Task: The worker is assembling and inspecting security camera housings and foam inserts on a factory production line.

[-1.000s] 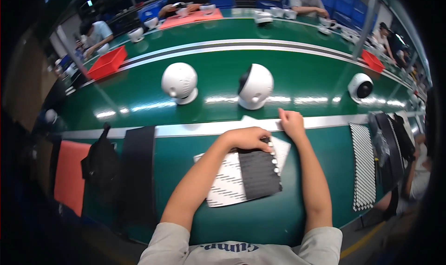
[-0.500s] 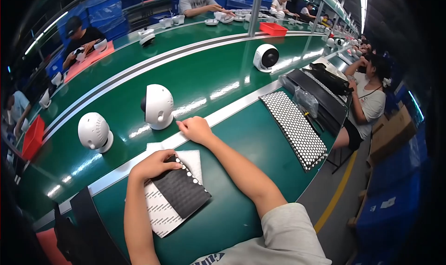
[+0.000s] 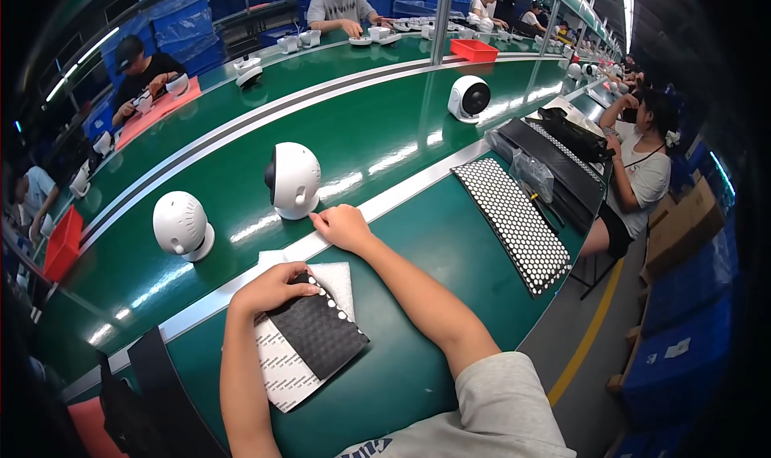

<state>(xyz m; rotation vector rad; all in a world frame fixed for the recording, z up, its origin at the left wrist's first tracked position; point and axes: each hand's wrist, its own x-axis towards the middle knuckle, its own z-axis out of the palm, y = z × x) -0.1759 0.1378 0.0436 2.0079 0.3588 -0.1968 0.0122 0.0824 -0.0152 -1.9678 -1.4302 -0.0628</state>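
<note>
My left hand [image 3: 273, 289] grips a folded sheet of round adhesive pads [image 3: 321, 333], thumb on top and fingers beneath. The sheet's black face shows a few white dots along one edge, with its white printed backing below. A piece of white foam [image 3: 336, 285] lies partly under it. My right hand [image 3: 344, 226] rests at the metal edge strip, fingers curled together; whatever they hold, if anything, is hidden. Just beyond it stands a white rounded camera-like device [image 3: 299, 181] with a dark front. Another white device [image 3: 181, 225] is to its left.
A third device [image 3: 469, 99] stands farther right on the green belt [image 3: 385, 177]. On my bench lie a white-dotted black pad sheet [image 3: 514, 225] and a clear plastic bag [image 3: 532, 175]. Red bins [image 3: 474, 51] and co-workers line the far side; another person [image 3: 642, 165] sits at right.
The white devices on the belt have shifted right, so the middle one is closer above my right hand. Both my hands stay nearly in place. The view has shifted slightly.
</note>
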